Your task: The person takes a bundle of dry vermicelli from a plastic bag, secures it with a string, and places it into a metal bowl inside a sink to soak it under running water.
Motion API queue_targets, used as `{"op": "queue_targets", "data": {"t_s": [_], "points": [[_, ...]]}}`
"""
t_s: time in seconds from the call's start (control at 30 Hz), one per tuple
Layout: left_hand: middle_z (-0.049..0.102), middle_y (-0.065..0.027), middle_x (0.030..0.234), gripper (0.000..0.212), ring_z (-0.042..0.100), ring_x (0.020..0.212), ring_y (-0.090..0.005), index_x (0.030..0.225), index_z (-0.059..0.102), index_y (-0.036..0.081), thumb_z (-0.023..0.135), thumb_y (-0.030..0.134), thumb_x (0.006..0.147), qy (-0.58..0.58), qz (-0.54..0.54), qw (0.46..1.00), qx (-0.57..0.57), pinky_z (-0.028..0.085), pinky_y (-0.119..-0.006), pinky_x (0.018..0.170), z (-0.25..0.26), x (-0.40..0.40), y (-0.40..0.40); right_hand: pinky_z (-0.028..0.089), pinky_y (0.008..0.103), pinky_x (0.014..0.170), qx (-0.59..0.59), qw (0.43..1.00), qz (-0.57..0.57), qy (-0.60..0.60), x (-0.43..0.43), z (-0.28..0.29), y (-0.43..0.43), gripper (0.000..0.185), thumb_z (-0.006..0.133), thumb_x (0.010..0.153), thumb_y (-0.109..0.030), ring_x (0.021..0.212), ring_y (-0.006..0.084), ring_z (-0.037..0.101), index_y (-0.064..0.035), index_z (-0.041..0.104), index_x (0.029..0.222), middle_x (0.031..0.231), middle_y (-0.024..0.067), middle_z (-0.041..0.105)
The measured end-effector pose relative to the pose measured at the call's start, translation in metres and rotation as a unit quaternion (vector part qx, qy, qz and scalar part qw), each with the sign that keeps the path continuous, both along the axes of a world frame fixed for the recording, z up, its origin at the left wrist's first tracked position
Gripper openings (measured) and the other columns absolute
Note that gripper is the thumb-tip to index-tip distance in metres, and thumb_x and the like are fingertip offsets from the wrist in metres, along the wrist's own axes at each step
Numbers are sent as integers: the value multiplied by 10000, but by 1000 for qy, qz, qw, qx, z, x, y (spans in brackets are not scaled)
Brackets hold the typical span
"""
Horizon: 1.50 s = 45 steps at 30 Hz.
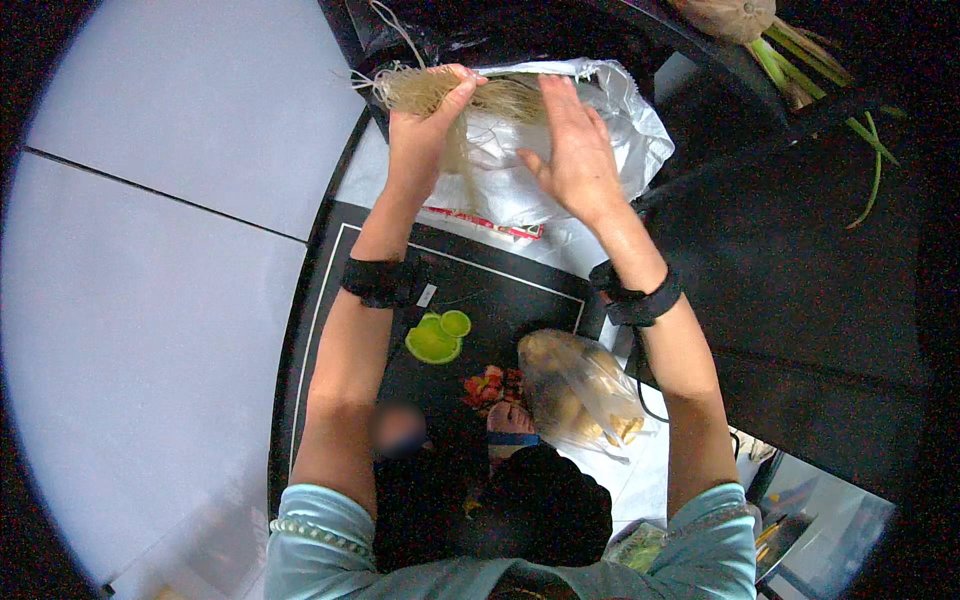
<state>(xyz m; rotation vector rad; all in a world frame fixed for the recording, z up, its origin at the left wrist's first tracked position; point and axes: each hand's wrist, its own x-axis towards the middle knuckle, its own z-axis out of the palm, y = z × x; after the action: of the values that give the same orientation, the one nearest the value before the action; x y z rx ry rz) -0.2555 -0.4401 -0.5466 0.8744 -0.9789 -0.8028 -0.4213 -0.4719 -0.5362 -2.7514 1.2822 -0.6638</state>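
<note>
My left hand point(431, 112) grips a bundle of dry, thin noodle-like strands point(506, 101), with loose looped ends sticking out at its left. Some strands hang down below the fist. My right hand point(577, 146) is spread with the thumb apart, its fingertips at the right end of the bundle; whether they touch it I cannot tell. Beneath both hands lies a white plastic sack point(637, 146) with its mouth gaping, and a red printed strip point(487, 221) shows along its near side. Black bands circle both wrists.
Nearer me is a dark panel point(517, 274) with a white border line and green lime-slice shapes point(435, 341). A clear plastic bag of yellowish-brown lumps point(574, 382) lies beside it. Pale grey panels point(165, 187) span the left. Green-stalked vegetables point(780, 60) lie at the upper right.
</note>
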Motion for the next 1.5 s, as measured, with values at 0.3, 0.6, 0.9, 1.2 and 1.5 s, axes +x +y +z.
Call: {"op": "queue_targets", "data": {"t_s": [0.3, 0.6, 0.9, 1.2, 1.5], "points": [[590, -30, 824, 80, 534, 794, -100, 822, 563, 21, 551, 99, 812, -51, 61, 997, 4, 409, -228, 732, -3, -16, 3, 116, 527, 1017, -59, 995, -65, 47, 37, -79, -41, 535, 408, 866, -274, 1274, 241, 230, -10, 249, 1304, 1360, 118, 276], [548, 13, 755, 58, 495, 701, -71, 802, 554, 45, 560, 101, 817, 8, 100, 995, -3, 388, -200, 659, 2, -2, 15, 142, 454, 1045, 83, 977, -95, 170, 37, -97, -71, 525, 280, 898, -312, 1302, 211, 152, -69, 158, 1347, 1398, 92, 197], [542, -31, 805, 68, 503, 783, -107, 858, 526, 23, 525, 90, 845, 123, 27, 992, -11, 387, -217, 727, 21, 11, 40, 123, 443, 1053, 118, 964, -96, 217, 32, -97, -73, 514, 255, 904, -318, 1306, 211, 132, -82, 156, 1350, 1406, 77, 179], [548, -33, 808, 80, 510, 791, -117, 849, 526, 25, 534, 105, 845, 108, 12, 994, -29, 384, -228, 763, 25, 24, 47, 155, 446, 1042, 131, 961, -101, 222, 35, -93, -68, 532, 246, 903, -383, 1304, 215, 142, -145, 128, 1364, 1414, 44, 169], [557, -27, 811, 62, 509, 792, -102, 834, 528, 38, 533, 99, 840, 61, 42, 995, -60, 385, -227, 755, 23, 20, 54, 136, 537, 1009, -24, 997, 8, 68, 33, -42, -4, 741, 537, 778, -374, 1288, 291, 186, -95, 162, 1353, 1383, 119, 230]]}}
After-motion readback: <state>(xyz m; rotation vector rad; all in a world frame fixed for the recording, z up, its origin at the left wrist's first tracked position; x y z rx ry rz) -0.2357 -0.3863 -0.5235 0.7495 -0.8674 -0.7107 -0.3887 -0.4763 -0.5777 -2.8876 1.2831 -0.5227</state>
